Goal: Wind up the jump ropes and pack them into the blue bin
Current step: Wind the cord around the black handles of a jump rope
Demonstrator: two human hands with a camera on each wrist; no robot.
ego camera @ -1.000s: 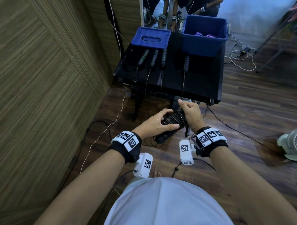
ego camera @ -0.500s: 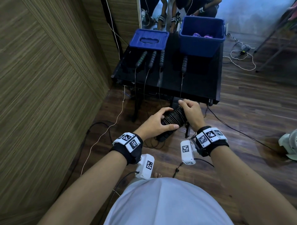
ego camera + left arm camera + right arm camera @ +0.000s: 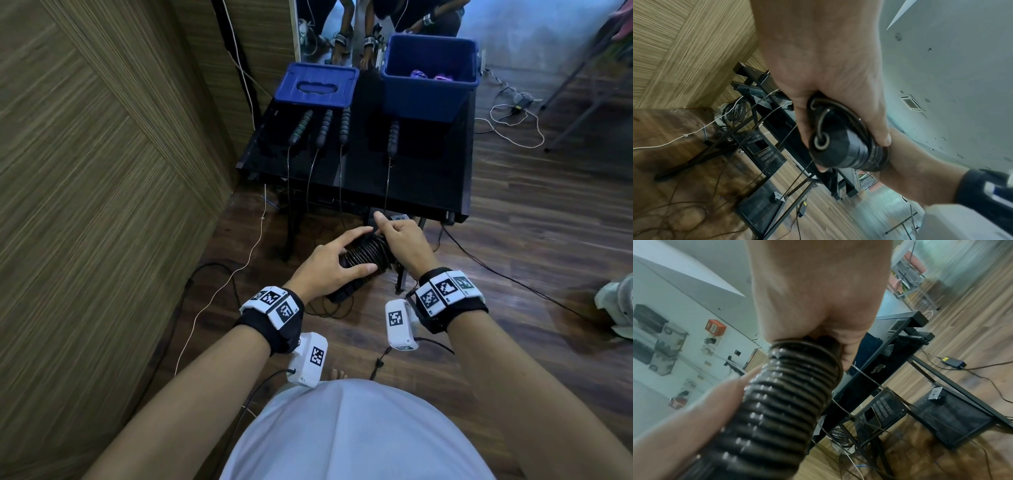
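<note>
Black cord, wound in tight close coils round a handle, makes up the bundle [image 3: 368, 251] that I hold out in front of me, below the near edge of the desk [image 3: 428, 192]. My left hand [image 3: 329, 265] grips it from the left, thumb along the near side and fingers reaching over the coils; the left wrist view shows the butt end of the handle [image 3: 830, 146] sticking out of that grip with the cord looping into its cap. My right hand [image 3: 400, 240] is closed on the far end of the coils, and the index finger points up towards the desk edge. A strand of cord [image 3: 387, 185] runs up from there over the edge to a fourth handle [image 3: 393, 137] lying just in front of the blue bin [image 3: 428, 99], which I judge to be this rope's other end. Three more handles [image 3: 323, 126] lie before the blue lid [image 3: 317, 85], their cords hanging off the desk. The bin already holds something purple (too small to tell what). My worry: if I pull the strand too hard the loose handle could slide off the desk, and if my left grip slackens the springy coils may unwind. The hanging cords could also snag each other below.
</note>
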